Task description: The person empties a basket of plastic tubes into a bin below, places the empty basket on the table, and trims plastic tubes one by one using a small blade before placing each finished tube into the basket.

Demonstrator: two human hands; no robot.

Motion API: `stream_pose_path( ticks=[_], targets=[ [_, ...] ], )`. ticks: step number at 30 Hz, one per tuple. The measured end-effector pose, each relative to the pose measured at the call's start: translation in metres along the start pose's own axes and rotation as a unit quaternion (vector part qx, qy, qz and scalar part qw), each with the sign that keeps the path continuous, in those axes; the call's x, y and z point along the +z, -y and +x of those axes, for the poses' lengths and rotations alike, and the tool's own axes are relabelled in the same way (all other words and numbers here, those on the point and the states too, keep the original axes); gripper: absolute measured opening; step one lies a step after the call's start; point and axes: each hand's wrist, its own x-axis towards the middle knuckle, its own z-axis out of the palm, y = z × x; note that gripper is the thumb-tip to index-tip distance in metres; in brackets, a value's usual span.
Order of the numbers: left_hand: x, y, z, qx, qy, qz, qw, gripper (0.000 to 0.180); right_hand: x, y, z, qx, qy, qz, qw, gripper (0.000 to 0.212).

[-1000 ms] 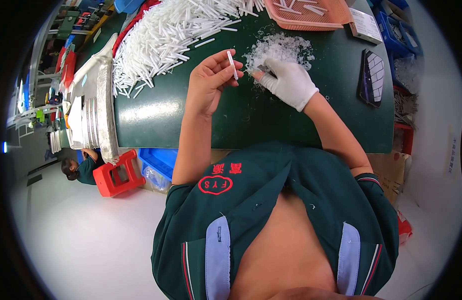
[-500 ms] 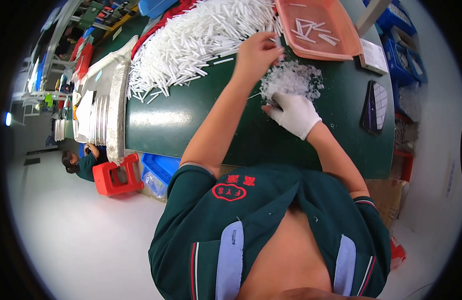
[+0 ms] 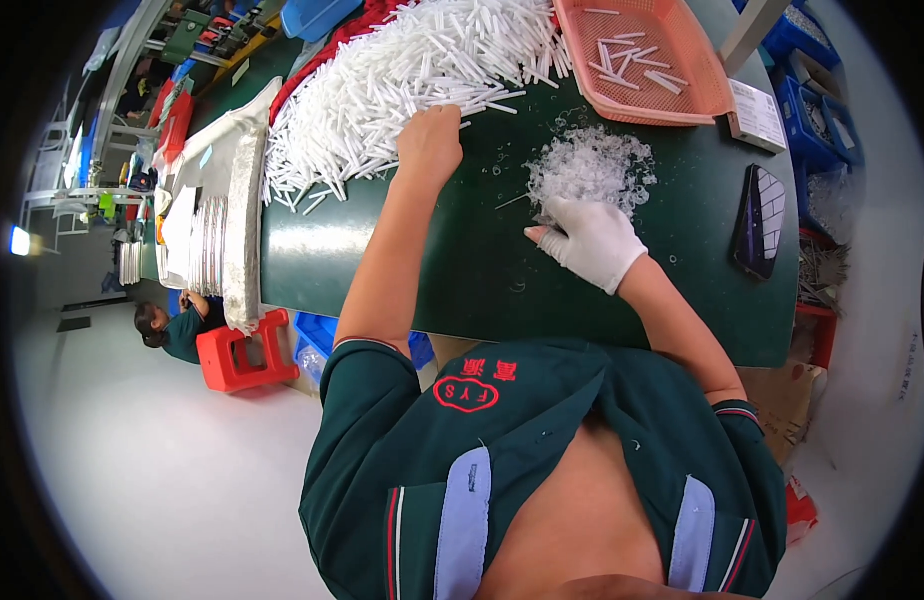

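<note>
A large heap of short white tubes [image 3: 372,100] covers the far left of the green table [image 3: 362,265]. At the heap's near edge is my bare left hand [image 3: 429,145], fingers curled down against the tubes; whether it pinches one is hidden. My right hand [image 3: 589,242], in a white glove with the thumb tip bare, rests at the near edge of a small pile of clear rings [image 3: 592,165]. Its fingers bend inward and their tips are hidden. A thin pale stick [image 3: 512,201] lies left of the rings.
A pink basket [image 3: 647,117] with several white tubes stands at the far right. Beside it are a white box [image 3: 757,115] and a dark phone [image 3: 757,222]. Stacked trays [image 3: 210,240] line the left side. A person sits beyond a red stool [image 3: 244,355]. Blue bins [image 3: 812,110] stand right.
My left hand has moved left, from above the clear rings beside the basket to the tube heap. My right hand stays at the rings.
</note>
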Motion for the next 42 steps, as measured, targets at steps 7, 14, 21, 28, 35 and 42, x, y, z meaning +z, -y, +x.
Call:
stream_pose_path(
  ticks=[7, 14, 21, 28, 35, 42],
  targets=[
    [-0.011, 0.000, -0.006, -0.014, 0.115, -0.143, 0.983, 0.026, 0.006, -0.007, -0.001, -0.011, -0.035, 0.028, 0.999, 0.032],
    [-0.026, -0.036, -0.038, -0.158, 0.115, -0.761, 0.619, 0.019, 0.007, -0.012, 0.002, 0.006, -0.116, 0.057, 0.992, 0.034],
    [-0.022, -0.066, -0.071, -0.216, 0.116, -0.873, 0.421, 0.010, 0.014, -0.017, 0.006, -0.031, -0.202, 0.105, 0.973, 0.041],
    [-0.017, -0.080, -0.084, -0.218, 0.094, -0.897, 0.372, 0.010, 0.008, -0.012, 0.002, -0.018, -0.202, 0.119, 0.972, 0.039],
    [-0.018, -0.083, -0.087, -0.198, 0.105, -0.908, 0.354, 0.009, 0.009, -0.012, -0.001, -0.044, -0.196, 0.145, 0.969, 0.025],
    [-0.019, -0.084, -0.087, -0.194, 0.113, -0.911, 0.346, 0.008, 0.008, -0.011, 0.001, -0.032, -0.208, 0.140, 0.968, 0.032]
  ],
)
